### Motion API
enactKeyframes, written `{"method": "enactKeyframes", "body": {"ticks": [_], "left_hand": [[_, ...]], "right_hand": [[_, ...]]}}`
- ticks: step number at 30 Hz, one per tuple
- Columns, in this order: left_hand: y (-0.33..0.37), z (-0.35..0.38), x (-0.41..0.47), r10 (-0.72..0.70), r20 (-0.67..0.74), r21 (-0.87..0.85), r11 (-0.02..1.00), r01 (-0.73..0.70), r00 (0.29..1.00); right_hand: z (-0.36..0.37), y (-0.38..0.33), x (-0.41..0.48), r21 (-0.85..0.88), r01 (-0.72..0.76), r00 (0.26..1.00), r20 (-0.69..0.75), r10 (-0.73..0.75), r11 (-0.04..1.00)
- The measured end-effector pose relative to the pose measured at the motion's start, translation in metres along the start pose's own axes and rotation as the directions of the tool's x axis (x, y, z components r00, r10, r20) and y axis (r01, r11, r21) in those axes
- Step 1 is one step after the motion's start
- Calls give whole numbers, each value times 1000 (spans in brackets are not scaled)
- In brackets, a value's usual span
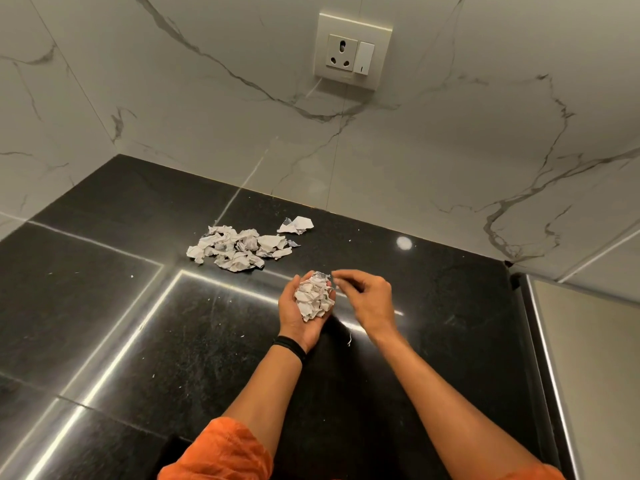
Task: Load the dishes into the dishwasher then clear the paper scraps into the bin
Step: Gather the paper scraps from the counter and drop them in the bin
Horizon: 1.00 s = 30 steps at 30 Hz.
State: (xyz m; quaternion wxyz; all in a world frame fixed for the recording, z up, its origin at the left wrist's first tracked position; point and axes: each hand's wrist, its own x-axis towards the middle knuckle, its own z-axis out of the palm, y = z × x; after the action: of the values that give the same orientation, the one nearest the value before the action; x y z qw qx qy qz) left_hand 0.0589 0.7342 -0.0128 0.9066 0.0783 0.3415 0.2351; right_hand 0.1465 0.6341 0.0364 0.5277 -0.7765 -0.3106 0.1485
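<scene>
My left hand (294, 318) is palm up above the black counter, cupping a heap of torn paper scraps (314, 297). My right hand (369, 297) hovers just right of it, fingertips loosely curled at the top edge of that heap; whether it pinches a scrap is blurred. A larger pile of crumpled scraps (237, 249) lies on the counter beyond my hands. One separate scrap (297, 225) lies near the wall. No dishes, dishwasher or bin are in view.
The black polished counter (138, 323) meets a white marble wall at the back and left. A wall socket with a switch (351, 53) is mounted above. A steel-edged panel (547, 341) borders the counter on the right. Tiny paper flecks dot the counter.
</scene>
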Motion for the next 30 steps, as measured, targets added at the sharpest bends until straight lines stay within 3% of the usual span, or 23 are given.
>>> {"method": "enactKeyframes", "body": {"ticks": [2, 7, 11, 14, 17, 19, 24, 28, 30], "left_hand": [[-5, 6, -3, -21, 16, 1, 1000, 21, 1000], [-7, 11, -2, -23, 67, -30, 999, 25, 997], [-6, 10, 3, -24, 57, -66, 997, 28, 998], [-6, 9, 5, -19, 44, -83, 996, 23, 999], [-7, 7, 5, -30, 46, -97, 995, 34, 998], [-8, 6, 6, -31, 45, -92, 995, 35, 999], [-9, 6, 7, -44, 52, -63, 997, 47, 998], [-8, 4, 6, -45, 53, -53, 997, 48, 998], [-6, 3, 6, -40, 50, -61, 997, 43, 998]], "right_hand": [[11, -17, -5, 93, 15, 997, 72, -22, 996], [24, -17, -15, 46, 56, 990, 130, -61, 997], [6, -13, -12, 116, 13, 1000, 17, -15, 993], [-15, 8, -10, -147, -29, 998, -52, 22, 989], [-34, 37, -18, -524, -85, 983, 94, 157, 848], [-38, 49, -27, -650, -34, 974, 149, 172, 759], [-24, 50, -49, -618, 150, 975, 222, -12, 771], [-11, 55, -71, -629, 347, 895, 444, -46, 695], [-11, 63, -82, -639, 415, 869, 488, -76, 648]]}}
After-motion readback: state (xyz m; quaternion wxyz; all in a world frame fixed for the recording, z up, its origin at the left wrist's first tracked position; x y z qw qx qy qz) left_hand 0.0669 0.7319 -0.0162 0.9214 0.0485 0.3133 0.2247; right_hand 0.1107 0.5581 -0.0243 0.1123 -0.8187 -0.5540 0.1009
